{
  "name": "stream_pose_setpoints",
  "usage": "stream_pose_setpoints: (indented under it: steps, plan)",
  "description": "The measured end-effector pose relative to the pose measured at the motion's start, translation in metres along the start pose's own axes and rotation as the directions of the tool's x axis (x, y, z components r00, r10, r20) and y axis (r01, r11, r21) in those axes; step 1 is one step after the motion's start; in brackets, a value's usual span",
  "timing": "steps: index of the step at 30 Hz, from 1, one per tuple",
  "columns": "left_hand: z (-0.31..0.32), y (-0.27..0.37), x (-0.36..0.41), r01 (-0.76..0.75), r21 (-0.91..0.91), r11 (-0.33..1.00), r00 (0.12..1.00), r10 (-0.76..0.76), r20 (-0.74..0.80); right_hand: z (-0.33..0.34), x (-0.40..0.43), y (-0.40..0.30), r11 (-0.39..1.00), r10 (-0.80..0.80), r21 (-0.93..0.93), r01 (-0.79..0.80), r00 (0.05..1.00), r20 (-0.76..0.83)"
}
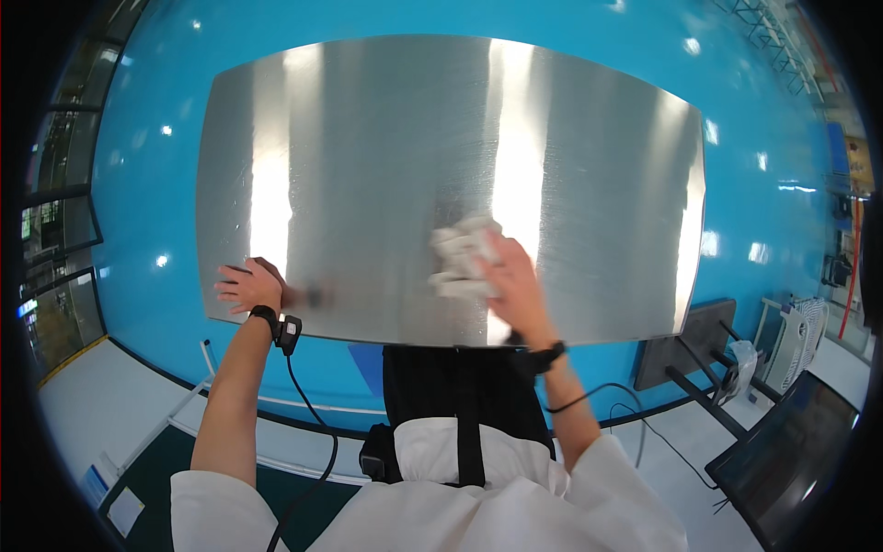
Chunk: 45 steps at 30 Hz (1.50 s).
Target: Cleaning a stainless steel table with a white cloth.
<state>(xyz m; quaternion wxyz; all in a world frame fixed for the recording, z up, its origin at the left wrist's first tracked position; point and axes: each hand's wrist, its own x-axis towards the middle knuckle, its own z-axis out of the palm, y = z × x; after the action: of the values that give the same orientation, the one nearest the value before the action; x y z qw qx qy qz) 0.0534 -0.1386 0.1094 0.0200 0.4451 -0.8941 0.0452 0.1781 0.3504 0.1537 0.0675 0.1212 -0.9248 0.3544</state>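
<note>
A wide metal tabletop [407,138] with bright streaks of reflected light lies before me. My right hand [510,279] grips a crumpled whitish cloth [462,259] on the table, right of the middle near the front; both are blurred. Near the front left corner, my left hand [252,286] rests on the metal with fingers spread and nothing in it. Each wrist wears a black strap, and a small black device [288,336] with a cable sits at the left one.
Glossy blue floor [152,207] surrounds the table. At the lower right stand a dark-topped stand [679,338] and a black flat screen [786,455]. A green board in a white frame [165,476] is at the lower left. Black cables [334,448] trail from both wrists.
</note>
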Motion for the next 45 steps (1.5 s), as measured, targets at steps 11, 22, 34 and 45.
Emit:
stream_pose_setpoints:
  steps: [11,22,34,45]
  plan:
    - [-0.014,0.008,-0.011,0.017,-0.074,0.997,0.998,-0.012,0.063,-0.085,-0.06,0.136,0.091,0.478,-0.175,-0.98,0.198,-0.856]
    - [-0.021,-0.002,-0.008,-0.004,-0.082,0.997,0.998,0.009,0.06,0.034,0.025,-0.063,0.98,-0.167,-0.067,0.188,0.957,0.239]
    - [-0.023,0.012,-0.02,-0.014,-0.096,0.995,0.999,0.018,0.04,-0.099,0.003,0.158,0.181,0.547,-0.104,-0.978,0.188,-0.816]
    - [-0.011,-0.001,-0.013,-0.007,-0.073,0.997,1.0,0.007,0.005,0.052,0.058,-0.091,0.977,-0.2,-0.005,0.213,0.928,0.315]
